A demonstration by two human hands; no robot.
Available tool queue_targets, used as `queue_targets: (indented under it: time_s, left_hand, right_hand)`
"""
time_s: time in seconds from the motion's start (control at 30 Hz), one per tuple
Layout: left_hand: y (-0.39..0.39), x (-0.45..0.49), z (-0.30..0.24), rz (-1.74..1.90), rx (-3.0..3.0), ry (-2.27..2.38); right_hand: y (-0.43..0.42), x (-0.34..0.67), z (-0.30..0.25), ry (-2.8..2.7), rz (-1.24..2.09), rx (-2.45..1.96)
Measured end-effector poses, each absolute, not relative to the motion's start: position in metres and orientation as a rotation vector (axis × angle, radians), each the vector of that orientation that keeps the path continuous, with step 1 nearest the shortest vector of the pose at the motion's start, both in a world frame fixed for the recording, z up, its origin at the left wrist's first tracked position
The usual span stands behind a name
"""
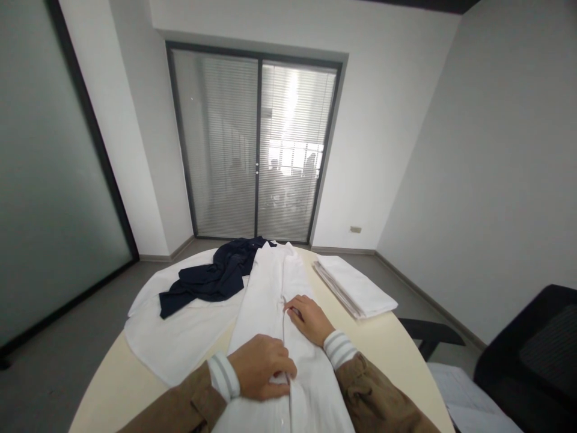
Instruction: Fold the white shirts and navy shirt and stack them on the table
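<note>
A white shirt (265,288) lies lengthwise on the round table, its collar at the far edge and its front opening running toward me. My left hand (264,367) pinches the edge of the front opening near the lower part of the shirt. Farther up the same opening, my right hand (309,319) has its fingers curled on the fabric edge, thumb and forefinger together. Whether a button sits between the fingers of either hand is hidden.
A crumpled navy garment (216,270) rests on another white garment (180,343) at the left of the table (108,385). Folded white cloths (356,285) lie at the right. A black office chair (532,355) stands close by on the right, with white fabric (469,397) on its seat.
</note>
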State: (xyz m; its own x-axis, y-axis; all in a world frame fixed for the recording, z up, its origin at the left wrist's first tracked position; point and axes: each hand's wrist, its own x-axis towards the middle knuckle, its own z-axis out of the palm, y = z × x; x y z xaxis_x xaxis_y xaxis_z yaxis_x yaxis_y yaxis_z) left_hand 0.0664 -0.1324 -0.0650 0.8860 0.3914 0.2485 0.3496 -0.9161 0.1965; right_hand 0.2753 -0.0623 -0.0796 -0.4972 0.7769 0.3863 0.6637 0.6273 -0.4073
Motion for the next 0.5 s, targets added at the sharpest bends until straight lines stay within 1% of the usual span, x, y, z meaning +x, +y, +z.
queue_targets:
  time_s: [0.13,0.33,0.4,0.5]
  left_hand:
    - [-0.129,0.066,-0.069,0.445,2.780,0.584]
    - [-0.124,0.058,-0.070,0.451,2.398,0.649]
    - [-0.122,0.056,-0.070,0.428,2.303,0.664]
    - [-0.121,0.054,-0.072,0.437,2.320,0.649]
  right_hand:
    - [-0.063,0.275,-0.076,-2.243,0.299,-1.144]
    - [-0.064,0.281,-0.080,-2.377,0.450,-1.075]
    - [-0.065,0.283,-0.080,-2.420,0.447,-1.056]
    - [-0.066,0.282,-0.081,-2.498,0.371,-1.018]
